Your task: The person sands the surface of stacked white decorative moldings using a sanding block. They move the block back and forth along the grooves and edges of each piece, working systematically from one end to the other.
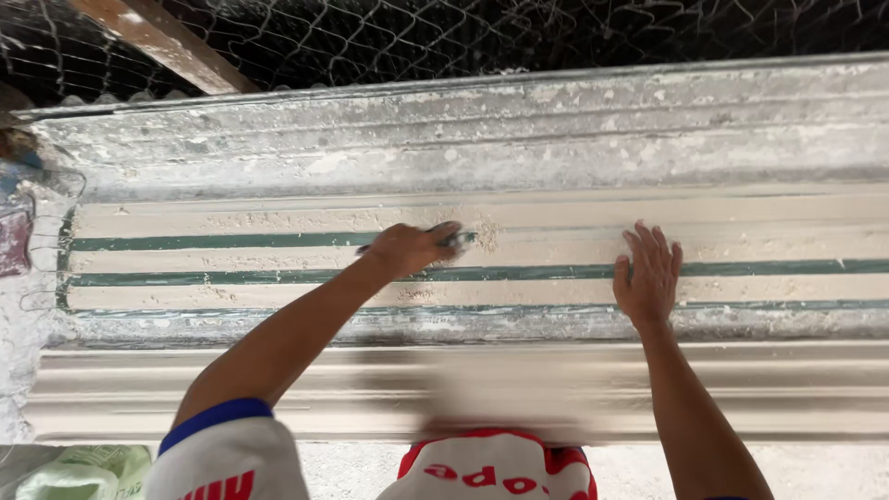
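My left hand (pixel 408 248) is closed around a small scraping tool (pixel 454 240), whose tip rests on a long pale moulded strip (pixel 231 222) with green stripes. Crumbly pale dust lies around the tool tip. My right hand (pixel 648 273) lies flat and open on the same strip, fingers spread, a little to the right of the tool. Both forearms reach up from the bottom of the view.
A rough grey plaster-crusted ledge (pixel 519 130) runs above the strip, with wire mesh (pixel 417 37) and a wooden beam (pixel 157 37) behind it. A smooth pale moulding (pixel 741 389) lies nearer me. A green bag (pixel 83 468) sits at the lower left.
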